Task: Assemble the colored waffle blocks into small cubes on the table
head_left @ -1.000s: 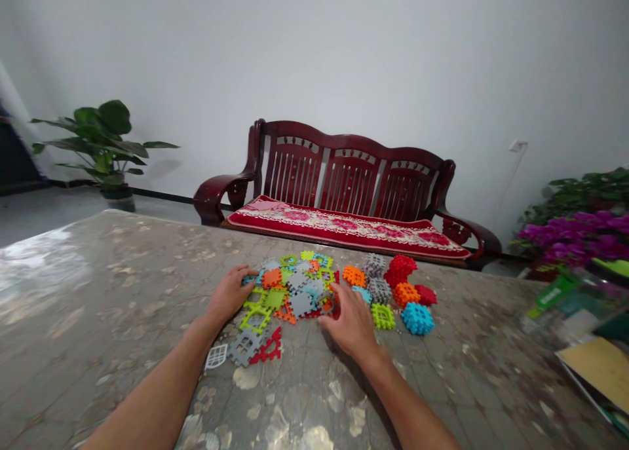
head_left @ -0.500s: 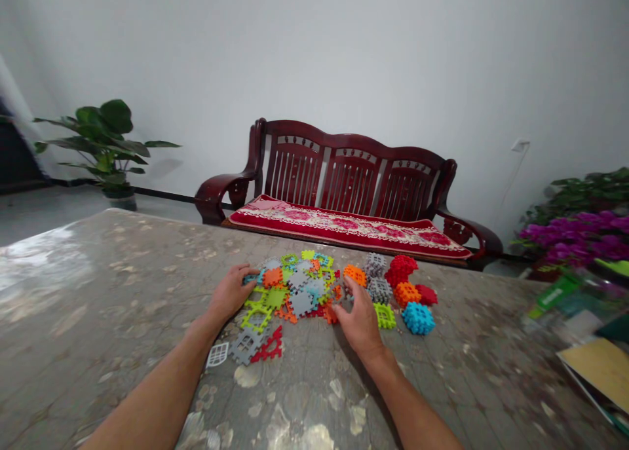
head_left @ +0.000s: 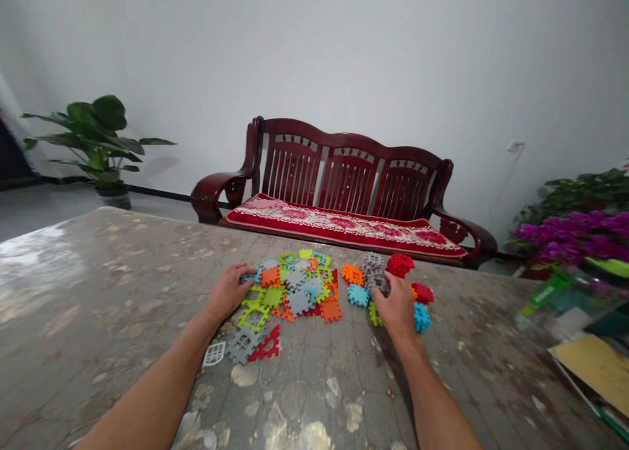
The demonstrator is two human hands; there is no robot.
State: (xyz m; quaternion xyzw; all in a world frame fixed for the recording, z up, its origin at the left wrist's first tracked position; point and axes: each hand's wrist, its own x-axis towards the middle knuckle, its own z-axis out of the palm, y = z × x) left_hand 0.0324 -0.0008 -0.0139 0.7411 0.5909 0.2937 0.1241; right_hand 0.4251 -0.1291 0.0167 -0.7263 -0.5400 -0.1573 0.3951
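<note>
My left hand [head_left: 230, 289] rests at the left edge of a spread pile of toothed plastic puzzle tiles, its fingers stretched out over a blue tile [head_left: 247, 278]. My right hand [head_left: 397, 306] is at the sorted stacks on the right. Its thumb and index finger close around grey tiles [head_left: 375, 283] in the grey stack; the other fingers are hidden. Left of it are an orange stack [head_left: 352, 274] and a light blue tile [head_left: 358, 296]. Red tiles [head_left: 400, 265], a blue stack [head_left: 421, 318] and a partly covered lime green tile [head_left: 375, 315] surround the hand.
Grey frame tiles [head_left: 244, 344], a red tile [head_left: 266, 345] and a white grid piece [head_left: 214, 354] lie near the left forearm. A patterned cover lies over the table [head_left: 304, 404]. A yellowish book or pad [head_left: 594, 368] sits at the right. Behind stands a wooden bench [head_left: 344, 175].
My right hand has moved right, from the edge of the loose pile to the grey stack. The light blue tile and an orange tile it covered now show. My left hand stays in place.
</note>
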